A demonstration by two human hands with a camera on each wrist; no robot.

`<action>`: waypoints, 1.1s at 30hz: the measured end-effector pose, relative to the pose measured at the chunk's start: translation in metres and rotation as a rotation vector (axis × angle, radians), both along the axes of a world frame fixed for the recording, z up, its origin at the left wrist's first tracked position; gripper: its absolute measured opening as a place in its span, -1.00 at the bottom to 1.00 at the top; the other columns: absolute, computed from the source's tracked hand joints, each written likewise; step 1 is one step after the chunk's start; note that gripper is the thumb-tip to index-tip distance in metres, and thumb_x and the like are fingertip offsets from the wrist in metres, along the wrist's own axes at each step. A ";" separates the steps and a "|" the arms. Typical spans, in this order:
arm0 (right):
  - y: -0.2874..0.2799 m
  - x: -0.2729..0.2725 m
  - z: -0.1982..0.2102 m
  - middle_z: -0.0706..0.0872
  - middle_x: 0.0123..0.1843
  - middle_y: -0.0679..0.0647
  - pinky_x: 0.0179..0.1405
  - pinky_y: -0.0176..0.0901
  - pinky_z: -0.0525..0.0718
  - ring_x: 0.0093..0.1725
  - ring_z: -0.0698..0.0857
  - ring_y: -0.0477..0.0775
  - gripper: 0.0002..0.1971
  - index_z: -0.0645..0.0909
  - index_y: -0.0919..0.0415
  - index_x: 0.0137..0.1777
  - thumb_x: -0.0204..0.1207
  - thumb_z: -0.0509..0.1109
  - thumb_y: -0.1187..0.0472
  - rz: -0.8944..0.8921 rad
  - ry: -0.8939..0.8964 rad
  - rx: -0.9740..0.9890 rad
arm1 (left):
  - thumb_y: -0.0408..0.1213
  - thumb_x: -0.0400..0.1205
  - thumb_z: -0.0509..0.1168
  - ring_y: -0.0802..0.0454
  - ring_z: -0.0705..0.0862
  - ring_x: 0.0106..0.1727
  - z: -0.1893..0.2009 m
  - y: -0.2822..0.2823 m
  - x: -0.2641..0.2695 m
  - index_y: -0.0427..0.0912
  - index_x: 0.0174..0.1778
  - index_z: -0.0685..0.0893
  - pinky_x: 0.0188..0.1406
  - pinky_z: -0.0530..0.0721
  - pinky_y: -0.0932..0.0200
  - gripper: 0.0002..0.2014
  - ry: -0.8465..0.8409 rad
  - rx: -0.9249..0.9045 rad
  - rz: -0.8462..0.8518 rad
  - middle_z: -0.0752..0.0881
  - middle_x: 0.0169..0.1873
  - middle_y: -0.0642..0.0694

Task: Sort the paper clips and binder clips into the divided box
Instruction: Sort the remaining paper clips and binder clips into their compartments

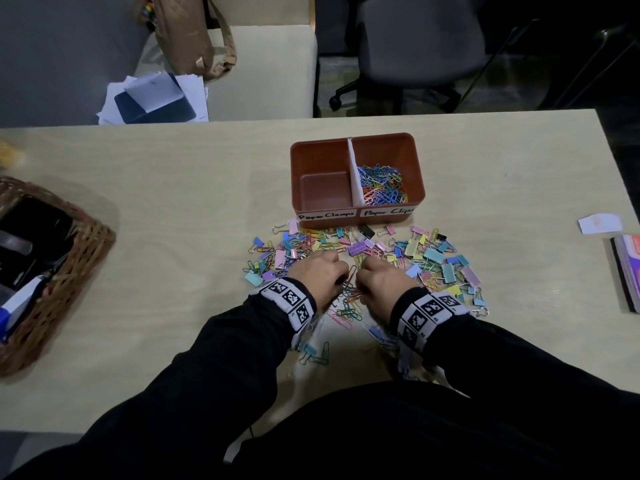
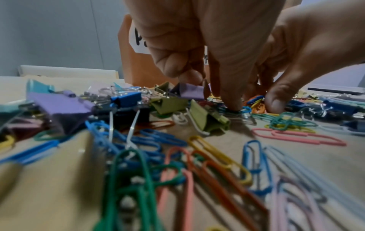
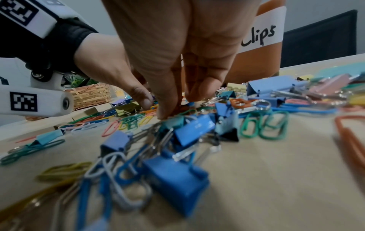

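Both hands are lowered into the mixed pile in front of the divided box [image 1: 356,178]. Left hand [image 1: 320,277] and right hand [image 1: 382,278] — fingers curled down, tips among paper clips [image 1: 348,299]; any held clip cannot be told. Clips judged light, springy, tangle-prone — best pinched at a loop. Binder clips [image 1: 360,249]: stiff, best taken by the body.

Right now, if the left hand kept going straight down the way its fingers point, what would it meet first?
Almost at once, the loose paper clips under its fingertips: the left hand points down into the pile, one fingertip seemingly already on a clip, with the table just beneath. Exact contact is hard to judge.
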State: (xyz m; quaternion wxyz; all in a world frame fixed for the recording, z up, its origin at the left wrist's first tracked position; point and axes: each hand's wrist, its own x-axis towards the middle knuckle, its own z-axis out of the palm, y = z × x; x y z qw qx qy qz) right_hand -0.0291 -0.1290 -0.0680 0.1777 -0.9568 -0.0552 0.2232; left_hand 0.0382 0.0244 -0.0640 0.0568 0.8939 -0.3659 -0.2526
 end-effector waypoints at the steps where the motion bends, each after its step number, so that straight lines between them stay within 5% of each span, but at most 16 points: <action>1: -0.001 -0.001 0.001 0.55 0.15 0.17 0.13 -0.01 0.56 0.17 0.57 0.22 -0.73 0.58 0.26 0.19 0.49 0.38 0.31 -0.002 0.003 0.003 | -0.11 0.61 0.34 -0.09 0.52 0.26 0.000 0.000 -0.001 -0.09 0.26 0.57 0.16 0.60 -0.03 -0.68 0.008 -0.014 0.016 0.58 0.15 -0.08; 8: -0.003 0.001 0.003 0.49 0.27 0.13 0.14 -0.08 0.58 0.24 0.56 0.16 -0.25 0.15 -0.07 0.65 0.53 0.40 0.27 0.016 0.053 -0.004 | -0.13 0.60 0.35 -0.07 0.49 0.32 0.003 0.014 0.007 -0.01 0.39 0.51 0.18 0.57 0.01 -0.58 0.032 0.030 0.093 0.59 0.23 -0.05; 17: -0.003 0.003 -0.003 0.54 0.11 0.16 0.04 0.03 0.64 0.10 0.58 0.22 -0.78 0.63 0.25 0.16 0.54 0.36 0.26 0.076 -0.035 -0.032 | -0.31 0.63 0.24 -0.10 0.51 0.29 0.001 0.024 0.002 0.02 0.32 0.54 0.17 0.60 -0.04 -0.66 0.051 0.008 0.130 0.63 0.21 -0.06; 27: -0.001 0.000 0.000 0.64 0.13 0.11 0.12 -0.02 0.60 0.18 0.56 0.16 -0.78 0.55 0.20 0.22 0.60 0.28 0.23 0.139 -0.010 -0.165 | -0.12 0.69 0.23 -0.06 0.43 0.32 0.005 0.017 0.006 -0.02 0.26 0.65 0.17 0.50 0.04 -0.74 -0.058 0.052 0.056 0.56 0.20 -0.06; 33: -0.007 0.000 0.002 0.66 0.02 0.07 0.07 -0.10 0.58 0.08 0.61 0.13 -0.87 0.58 0.17 0.09 0.64 0.26 0.17 -0.027 -0.002 -0.033 | -0.15 0.70 0.20 -0.03 0.59 0.12 0.011 0.016 0.007 -0.06 0.07 0.65 0.06 0.60 0.08 -0.85 0.013 -0.148 0.220 0.72 0.01 -0.02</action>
